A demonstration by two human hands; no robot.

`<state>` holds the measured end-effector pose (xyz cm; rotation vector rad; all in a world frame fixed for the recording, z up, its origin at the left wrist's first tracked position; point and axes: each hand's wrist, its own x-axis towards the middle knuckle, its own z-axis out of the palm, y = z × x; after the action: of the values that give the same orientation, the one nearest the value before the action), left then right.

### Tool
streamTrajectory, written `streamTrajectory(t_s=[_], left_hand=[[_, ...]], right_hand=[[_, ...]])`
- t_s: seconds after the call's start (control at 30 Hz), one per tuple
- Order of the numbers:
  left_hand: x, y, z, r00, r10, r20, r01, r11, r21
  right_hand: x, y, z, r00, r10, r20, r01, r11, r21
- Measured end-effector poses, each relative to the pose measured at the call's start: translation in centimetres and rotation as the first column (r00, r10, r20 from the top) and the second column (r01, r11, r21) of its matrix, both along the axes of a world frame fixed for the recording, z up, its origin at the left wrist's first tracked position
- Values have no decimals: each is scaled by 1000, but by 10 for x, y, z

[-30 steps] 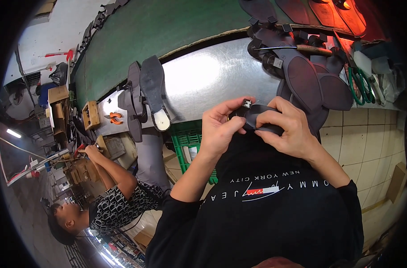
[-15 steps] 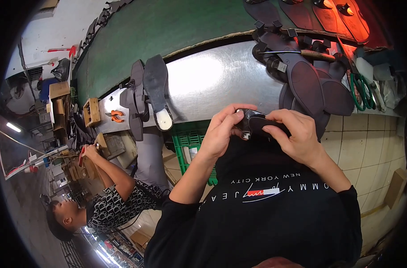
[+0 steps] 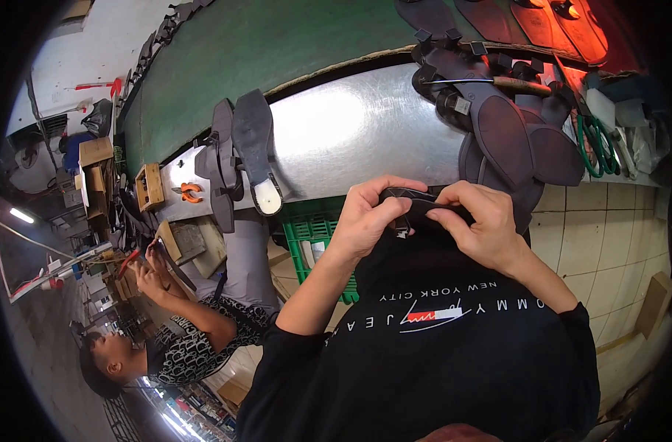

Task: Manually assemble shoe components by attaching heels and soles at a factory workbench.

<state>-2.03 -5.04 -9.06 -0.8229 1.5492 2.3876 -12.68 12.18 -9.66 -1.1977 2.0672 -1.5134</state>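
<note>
Close in front of my chest, both hands hold a dark shoe sole (image 3: 421, 205) with a shiny black part at its left end. My left hand (image 3: 365, 221) grips that end, thumb on the near side and fingers behind. The right hand (image 3: 483, 221) pinches the sole's other side between thumb and fingers. Much of the sole is hidden by my fingers and blends into my black shirt. Beyond my right hand, a pile of dark soles with block heels (image 3: 502, 136) lies on the metal bench (image 3: 351, 125).
A wooden-handled hammer (image 3: 524, 85) rests across the pile, beside green-handled scissors (image 3: 600, 147). To the left lie upright-set soles (image 3: 253, 132) and orange pliers (image 3: 191, 193). A green crate (image 3: 310, 243) stands below the bench. A co-worker (image 3: 196, 331) works at the left.
The sole has turned in my hands, showing more of its edge, and my right hand has shifted slightly left. The co-worker's hands have moved lower and nearer together.
</note>
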Motion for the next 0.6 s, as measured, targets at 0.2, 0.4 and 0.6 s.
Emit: streamTrajectory(t_s=[0.2,0.4,0.6], left_hand=[[1,4,-8,996,76,41,-73,994,-75],[0,6,-4,996,83,42,-80,995,-64],[2,7,4,998,32,-60,-41,987,-153]], right_hand=[[0,-3,-4,995,-63,75,62,998,22],[0,-3,-5,989,-43,143,38,999,34],[-9,-5,2,867,28,497,-63,997,54]])
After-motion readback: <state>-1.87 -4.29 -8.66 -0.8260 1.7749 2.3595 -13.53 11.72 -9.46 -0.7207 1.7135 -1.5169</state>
